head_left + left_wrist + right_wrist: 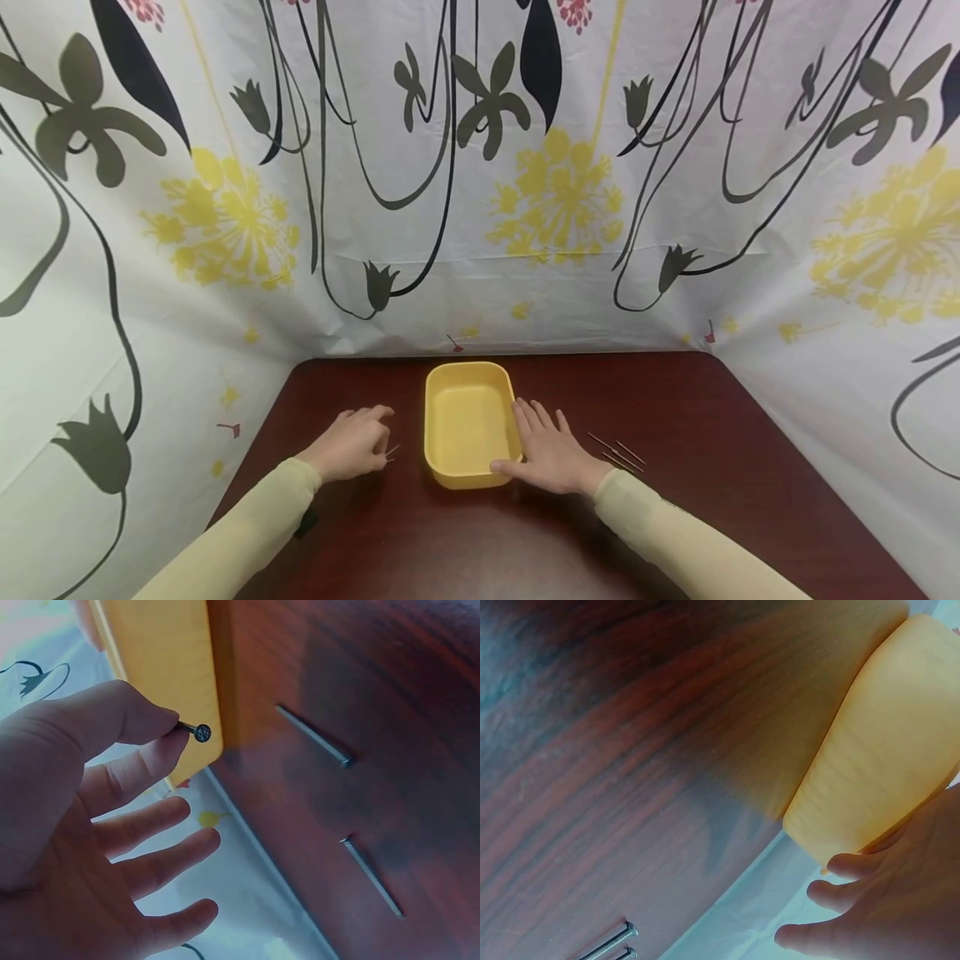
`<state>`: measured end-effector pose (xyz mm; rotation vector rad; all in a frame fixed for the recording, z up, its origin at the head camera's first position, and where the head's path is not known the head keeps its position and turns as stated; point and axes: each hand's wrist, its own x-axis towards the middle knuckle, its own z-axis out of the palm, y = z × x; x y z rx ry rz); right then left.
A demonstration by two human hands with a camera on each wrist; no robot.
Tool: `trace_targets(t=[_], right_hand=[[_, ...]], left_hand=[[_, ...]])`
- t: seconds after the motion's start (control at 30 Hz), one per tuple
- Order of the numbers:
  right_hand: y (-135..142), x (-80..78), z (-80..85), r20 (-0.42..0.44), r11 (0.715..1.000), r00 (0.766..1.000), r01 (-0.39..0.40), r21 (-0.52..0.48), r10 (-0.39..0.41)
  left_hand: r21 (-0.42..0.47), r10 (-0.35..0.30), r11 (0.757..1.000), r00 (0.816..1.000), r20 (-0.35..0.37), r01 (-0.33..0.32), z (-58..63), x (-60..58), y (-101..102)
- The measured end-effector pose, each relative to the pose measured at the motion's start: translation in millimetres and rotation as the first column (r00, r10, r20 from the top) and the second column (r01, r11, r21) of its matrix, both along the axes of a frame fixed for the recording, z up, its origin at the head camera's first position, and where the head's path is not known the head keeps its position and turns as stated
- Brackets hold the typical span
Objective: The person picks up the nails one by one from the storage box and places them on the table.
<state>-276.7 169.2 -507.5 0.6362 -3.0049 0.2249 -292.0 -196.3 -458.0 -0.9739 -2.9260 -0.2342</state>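
Observation:
My left hand [348,446] is left of a yellow rectangular container [461,482]. Between its thumb and index finger it pinches a nail [201,733], the flat textured head showing and most of the shank hidden; the other fingers are spread. Two more nails lie on the dark table in the left wrist view, a nearer-the-container nail [313,736] and a lower nail [373,877]. My right hand [551,454] rests against the container's right side, fingers mostly straight, with the thumb lying over the near right corner of the rim.
Several nails [621,457] lie on the reddish-brown table [480,542] to the right of the right hand. A white floral cloth [480,317] hangs behind the table and along both sides. A small dark object [306,523] shows beneath the left wrist.

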Motion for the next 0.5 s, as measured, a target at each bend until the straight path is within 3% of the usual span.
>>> trace_targets(t=[0.5], right_hand=[[0,-0.5,0.9,0.008,1.000,1.000,0.007,0.002,-0.007]], left_hand=[[0.023,-0.032,0.999,0.996,0.086,0.030,-22.2,11.7,-14]])
